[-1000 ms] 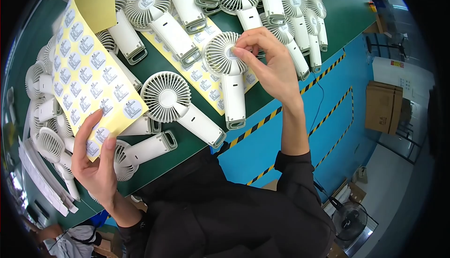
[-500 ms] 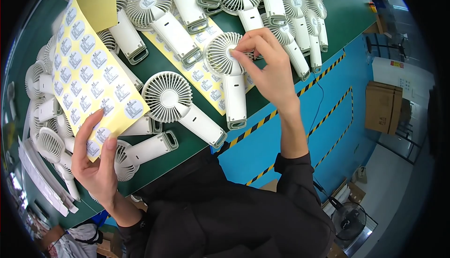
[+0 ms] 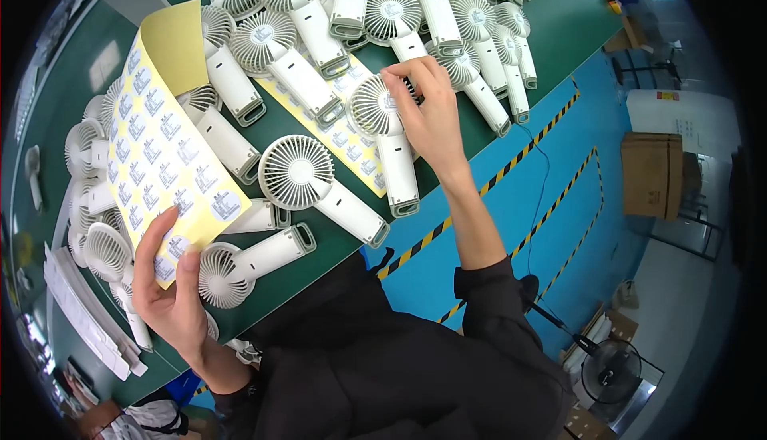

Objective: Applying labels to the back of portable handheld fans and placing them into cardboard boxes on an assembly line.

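In my left hand [image 3: 177, 300] is a curling yellow-backed sheet of round stickers [image 3: 164, 156], pinched at its lower corner between thumb and fingers. My right hand [image 3: 427, 112] is over the head of a white handheld fan [image 3: 397, 172]. Its thumb and fingertips come together above the hub, and whatever is between them is too small to make out. A pale round sticker shows on that hub, partly beside the thumb. Just left of it lies another handheld fan [image 3: 300, 171] with a plain white hub. A second sticker sheet [image 3: 359, 156] lies partly under the fans.
Several white fans with stickers on their hubs [image 3: 391, 10] crowd the far side of the green table [image 3: 559, 29]. More fans [image 3: 106, 250] are heaped at the left, near a stack of white strips [image 3: 92, 312]. Cardboard boxes [image 3: 653, 175] and a black fan [image 3: 611, 372] stand beyond the table's right.
My right fingertips have shifted from the fan's hub toward its upper rim, so the sticker on the hub now shows. The left hand still holds the sheet. The whole view has shifted slightly.
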The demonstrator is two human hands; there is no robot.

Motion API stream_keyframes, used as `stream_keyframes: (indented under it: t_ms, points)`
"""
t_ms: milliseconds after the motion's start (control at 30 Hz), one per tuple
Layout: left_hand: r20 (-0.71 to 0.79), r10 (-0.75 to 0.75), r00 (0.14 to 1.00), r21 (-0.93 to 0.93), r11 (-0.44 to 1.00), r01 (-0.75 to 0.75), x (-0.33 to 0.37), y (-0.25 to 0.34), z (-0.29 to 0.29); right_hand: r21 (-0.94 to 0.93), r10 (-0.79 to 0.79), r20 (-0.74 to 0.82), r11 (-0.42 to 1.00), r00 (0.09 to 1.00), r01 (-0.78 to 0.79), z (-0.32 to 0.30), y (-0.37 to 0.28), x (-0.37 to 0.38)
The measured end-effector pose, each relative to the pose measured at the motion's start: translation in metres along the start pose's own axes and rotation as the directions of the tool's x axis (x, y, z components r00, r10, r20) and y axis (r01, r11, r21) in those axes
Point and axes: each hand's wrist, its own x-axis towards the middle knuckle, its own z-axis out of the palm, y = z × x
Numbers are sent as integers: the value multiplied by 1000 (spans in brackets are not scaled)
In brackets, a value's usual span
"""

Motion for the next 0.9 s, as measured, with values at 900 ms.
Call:
stream_keyframes:
  t_ms: [900]
  points:
    - [-511, -57, 858, -52, 998, 35, -31, -33, -128, 328, -64, 836, 855, 545, -402, 173, -255, 193]
